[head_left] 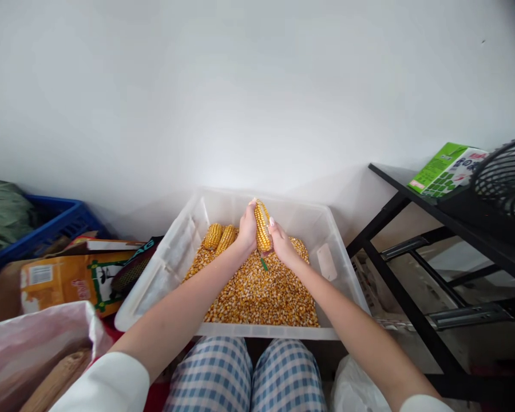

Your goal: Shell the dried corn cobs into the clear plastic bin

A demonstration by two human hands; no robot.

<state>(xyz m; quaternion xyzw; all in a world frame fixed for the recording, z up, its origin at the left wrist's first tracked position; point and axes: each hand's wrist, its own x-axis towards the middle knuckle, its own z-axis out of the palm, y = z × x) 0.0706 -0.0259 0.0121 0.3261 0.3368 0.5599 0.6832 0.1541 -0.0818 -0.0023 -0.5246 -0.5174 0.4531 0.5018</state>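
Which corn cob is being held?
The cob between the left hand and right hand; the other two cobs lie on the kernels, left of it.

The single head view looks forward and down over knees [208, 375] at six o'clock. It faces a nearby wall [257, 97] at twelve o'clock.

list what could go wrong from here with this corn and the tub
The corn cob could slip, since only the left hand and right hand hold it up, above the loose kernels.

Kernels might jump the near rim of the plastic tub onto the checked trousers right by it.

Bare fingers may get sore against the cob's kernels, as no gloves are worn.
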